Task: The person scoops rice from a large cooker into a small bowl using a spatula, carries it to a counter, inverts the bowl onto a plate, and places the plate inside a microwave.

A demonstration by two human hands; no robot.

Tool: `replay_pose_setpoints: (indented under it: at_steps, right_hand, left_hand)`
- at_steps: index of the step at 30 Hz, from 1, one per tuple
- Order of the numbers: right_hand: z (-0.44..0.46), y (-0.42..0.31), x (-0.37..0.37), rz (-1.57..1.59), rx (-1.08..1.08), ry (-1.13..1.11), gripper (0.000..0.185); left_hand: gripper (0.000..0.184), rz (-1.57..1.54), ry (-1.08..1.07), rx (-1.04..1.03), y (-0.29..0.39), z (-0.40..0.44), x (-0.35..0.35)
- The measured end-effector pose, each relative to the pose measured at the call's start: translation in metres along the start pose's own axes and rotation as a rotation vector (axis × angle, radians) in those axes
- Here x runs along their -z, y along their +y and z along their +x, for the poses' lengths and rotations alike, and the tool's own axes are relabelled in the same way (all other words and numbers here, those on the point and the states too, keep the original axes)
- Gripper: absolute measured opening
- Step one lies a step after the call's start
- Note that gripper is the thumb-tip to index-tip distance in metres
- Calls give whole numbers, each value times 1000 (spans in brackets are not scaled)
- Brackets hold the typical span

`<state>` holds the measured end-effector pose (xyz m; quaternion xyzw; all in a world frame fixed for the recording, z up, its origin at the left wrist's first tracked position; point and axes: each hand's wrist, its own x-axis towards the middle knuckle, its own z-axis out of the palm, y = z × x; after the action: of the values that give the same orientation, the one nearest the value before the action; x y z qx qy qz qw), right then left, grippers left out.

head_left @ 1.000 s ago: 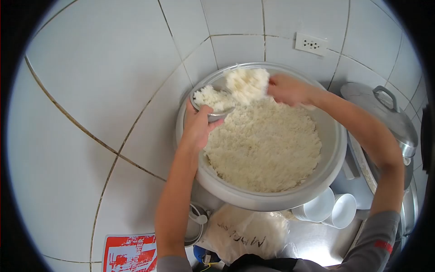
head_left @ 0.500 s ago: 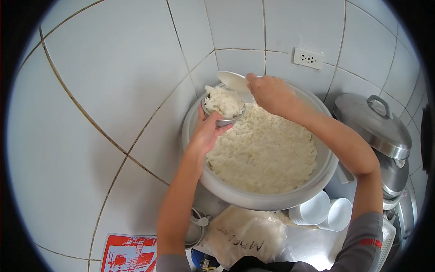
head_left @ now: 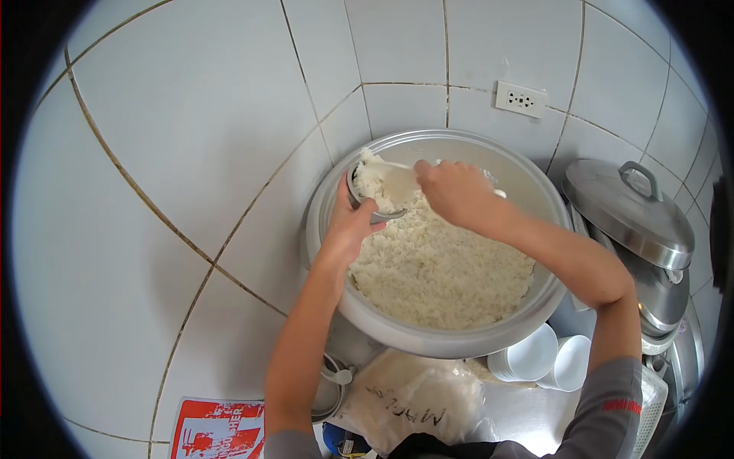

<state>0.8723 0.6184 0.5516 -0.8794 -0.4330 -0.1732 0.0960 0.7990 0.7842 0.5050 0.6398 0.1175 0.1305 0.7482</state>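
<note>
My left hand (head_left: 353, 222) is wrapped round a small metal bowl (head_left: 388, 216), which tilts over the left side of a large pot. White rice (head_left: 371, 180) is heaped in the bowl. In my right hand (head_left: 459, 191) is a pale rice paddle (head_left: 399, 183), its blade pressed against the rice in the bowl. Below both hands, the big round pot (head_left: 428, 344) holds a broad bed of cooked rice (head_left: 443, 268).
Stacked white cups (head_left: 531, 356) stand at the pot's lower right. Lidded metal pots (head_left: 634, 214) are on the right. A plastic bag (head_left: 417, 394) lies in front, beside a metal container with a white spoon (head_left: 336, 375). Tiled walls (head_left: 191, 153) close in behind and left.
The paddle has come down from above the bowl onto its rice. The bowl has tipped further toward the right, and the mound in it looks flatter.
</note>
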Motion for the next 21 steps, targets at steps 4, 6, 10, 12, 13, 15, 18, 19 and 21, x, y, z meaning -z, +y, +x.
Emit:
replay_pose_setpoints:
  at_steps: [4, 6, 10, 12, 13, 15, 18, 19, 21]
  right_hand:
    - [1, 22, 13, 103, -114, -73, 17]
    - [0, 30, 17, 48, -121, -89, 19]
    - [1, 39, 20, 18, -168, -73, 21]
    - [5, 45, 18, 121, -163, 22, 19]
    - [7, 49, 16, 171, -163, 66, 20]
    - [15, 60, 13, 110, -248, 1, 22]
    - [18, 71, 11, 78, -258, -86, 27]
    - [17, 74, 10, 76, -245, -118, 28]
    - [11, 77, 12, 78, -248, -102, 24]
  left_hand:
    - [71, 13, -36, 37, -2, 1, 0]
    - [72, 22, -57, 47, -1, 1, 1]
    - [73, 50, -74, 56, 3, -1, -3]
    - [73, 54, -81, 65, 3, -2, -3]
    - [73, 55, -86, 74, 2, -1, -3]
    - [73, 47, -98, 83, 1, -1, -3]
    - [74, 25, -122, 85, 2, -1, -2]
    - [75, 22, -129, 85, 2, 0, 0]
    - [75, 22, -122, 78, 0, 0, 1]
